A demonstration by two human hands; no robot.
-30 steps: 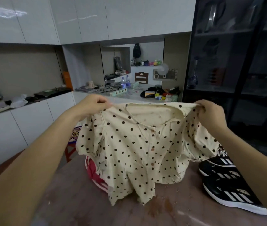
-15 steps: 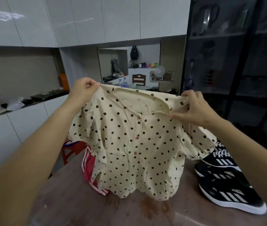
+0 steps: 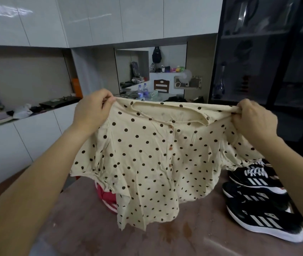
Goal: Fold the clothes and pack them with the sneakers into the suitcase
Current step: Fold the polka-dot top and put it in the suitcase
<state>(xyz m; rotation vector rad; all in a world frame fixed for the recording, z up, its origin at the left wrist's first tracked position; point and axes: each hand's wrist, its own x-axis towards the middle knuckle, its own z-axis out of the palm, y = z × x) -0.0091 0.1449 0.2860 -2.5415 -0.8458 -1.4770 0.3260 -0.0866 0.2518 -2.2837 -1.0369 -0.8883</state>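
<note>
Pinching the polka-dot blouse [image 3: 152, 159] at each shoulder, left hand [image 3: 91, 111] and right hand [image 3: 254, 121] curl their fingers into the fabric and spread it above the table [image 3: 165, 241], probably to square it for folding, beside the sneakers [image 3: 258, 204].
</note>
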